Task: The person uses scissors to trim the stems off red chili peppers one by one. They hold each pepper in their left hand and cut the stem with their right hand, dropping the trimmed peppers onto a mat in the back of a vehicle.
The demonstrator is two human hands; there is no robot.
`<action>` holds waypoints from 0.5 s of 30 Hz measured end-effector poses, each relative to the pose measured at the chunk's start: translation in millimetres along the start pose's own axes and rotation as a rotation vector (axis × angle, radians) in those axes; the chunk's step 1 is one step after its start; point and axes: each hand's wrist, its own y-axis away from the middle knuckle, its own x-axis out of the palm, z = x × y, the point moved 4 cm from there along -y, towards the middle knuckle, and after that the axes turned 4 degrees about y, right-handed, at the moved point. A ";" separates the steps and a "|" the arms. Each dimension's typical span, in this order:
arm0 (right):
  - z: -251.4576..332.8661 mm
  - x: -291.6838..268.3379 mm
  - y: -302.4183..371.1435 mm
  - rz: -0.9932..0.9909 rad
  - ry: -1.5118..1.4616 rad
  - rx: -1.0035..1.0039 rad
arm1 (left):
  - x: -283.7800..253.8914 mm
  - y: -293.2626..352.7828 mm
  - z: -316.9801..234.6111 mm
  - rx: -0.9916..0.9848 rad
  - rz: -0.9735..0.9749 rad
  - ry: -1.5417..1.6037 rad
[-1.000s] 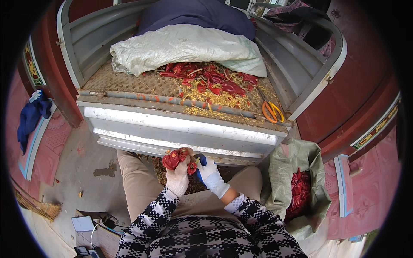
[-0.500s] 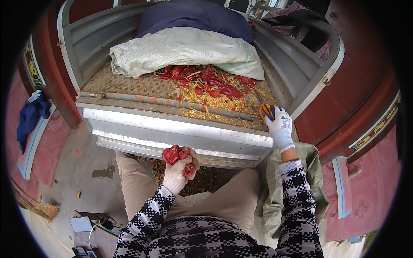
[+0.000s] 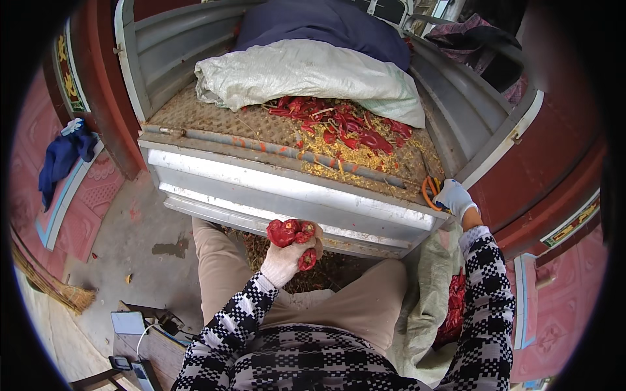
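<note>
My left hand (image 3: 287, 260), in a pale knit glove, is closed around several dark red dried peppers (image 3: 283, 232) in front of the metal tailgate (image 3: 274, 189). At the bed's right corner my right hand (image 3: 456, 199), in a white and blue glove, is closed on orange-handled scissors (image 3: 430, 191); their blades are hard to make out. Red pepper pieces (image 3: 358, 133) and yellow seeds (image 3: 332, 156) lie on the rusty truck bed (image 3: 195, 120). Beside my right leg, a green woven sack (image 3: 420, 313) holds red peppers (image 3: 451, 309).
A white woven sack (image 3: 293, 72) lies across the bed, with a dark blue bundle (image 3: 319, 29) behind it. Metal side panels (image 3: 450, 85) flank the bed. A small table (image 3: 127, 348) with phones stands at lower left, near a broom (image 3: 72, 296).
My right hand has moved right and slightly down with the scissors. My right arm has swung outward, uncovering red peppers in the green sack. The whole view has shifted; my left hand keeps its hold.
</note>
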 end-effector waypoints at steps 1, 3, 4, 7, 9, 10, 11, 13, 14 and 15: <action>-9.2 4.0 0.5 -0.005 -0.049 0.055 | -3.0 0.4 0.7 -0.043 0.048 0.006; -9.6 6.0 16.8 0.008 -0.233 0.042 | -4.8 5.5 -1.2 -0.016 0.040 -0.017; -11.0 5.8 26.3 0.013 -0.324 0.040 | -4.9 7.8 -2.5 -0.005 0.037 -0.026; -24.4 21.8 67.4 -0.016 -0.708 -0.175 | -7.5 3.5 2.1 -0.073 0.136 0.038; 0.1 30.3 114.2 0.031 -1.021 -0.248 | -12.6 2.9 6.9 -0.100 0.161 0.004; 14.7 30.9 133.4 0.057 -1.024 -0.289 | -15.8 2.1 10.1 -0.109 0.162 -0.020; 30.4 31.6 151.9 0.086 -1.025 -0.331 | -18.1 1.7 12.0 -0.117 0.163 -0.045; 68.9 27.4 192.4 0.075 -0.890 -0.518 | -16.3 5.2 9.2 -0.110 0.115 -0.061; 83.0 27.8 208.0 0.198 -0.965 -0.535 | -15.0 6.2 8.1 -0.110 0.094 -0.071; 98.5 29.1 223.1 0.327 -1.036 -0.549 | -19.4 7.3 10.0 -0.119 0.064 -0.035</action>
